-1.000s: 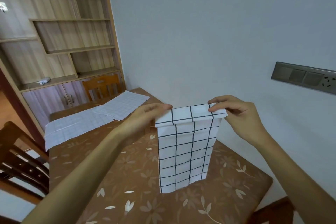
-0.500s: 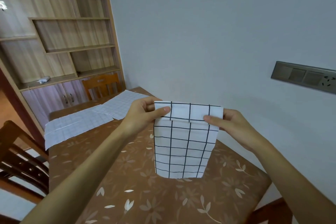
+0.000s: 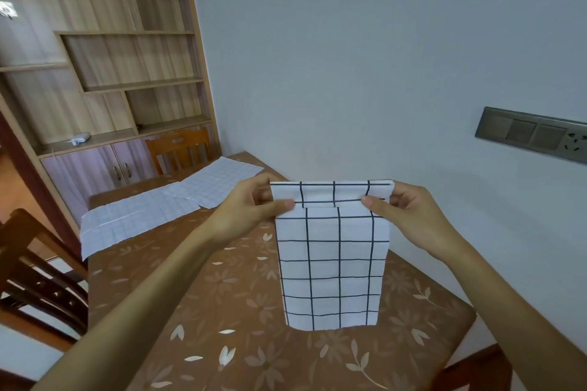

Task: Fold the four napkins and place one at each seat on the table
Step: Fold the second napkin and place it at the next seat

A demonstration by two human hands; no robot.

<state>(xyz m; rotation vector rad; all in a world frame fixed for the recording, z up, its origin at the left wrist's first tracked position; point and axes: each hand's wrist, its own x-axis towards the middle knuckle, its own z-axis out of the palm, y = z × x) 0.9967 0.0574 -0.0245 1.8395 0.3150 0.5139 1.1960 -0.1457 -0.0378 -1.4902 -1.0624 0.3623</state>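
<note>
1. The shelf unit (image 3: 127, 57) on the far left wall has open wooden compartments. On its ledge lies a small white object (image 3: 79, 139), too small to identify. Below the ledge, the two cupboard doors (image 3: 95, 168) are closed, so nothing inside them shows.
2. The napkin (image 3: 330, 263), white with a bold black grid, hangs upright over the near right part of the table (image 3: 222, 311). It is held by its two top corners. Its top edge is turned over toward the person as a narrow flap. Its lower edge is close to the flowered tabletop, but I cannot tell whether it touches.
3. The left hand (image 3: 251, 209) pinches the top left corner. The thumb lies across the near face just under the flap, and the fingers are curled behind the cloth.
4. The right hand (image 3: 409, 216) pinches the top right corner the same way, thumb in front and fingers curled behind.
5. The nearer flat napkin (image 3: 136, 222) and the farther flat napkin (image 3: 216, 181) both have a finer, paler grid. They lie spread out on the far left part of the table. Their corners meet, and both are well apart from the held one.
6. A wooden chair (image 3: 179, 149) stands at the far end of the table, in front of the cupboard. A dark chair (image 3: 35, 270) stands at the left side. A grey switch panel (image 3: 533, 138) is set into the wall (image 3: 349, 57) on the right.
</note>
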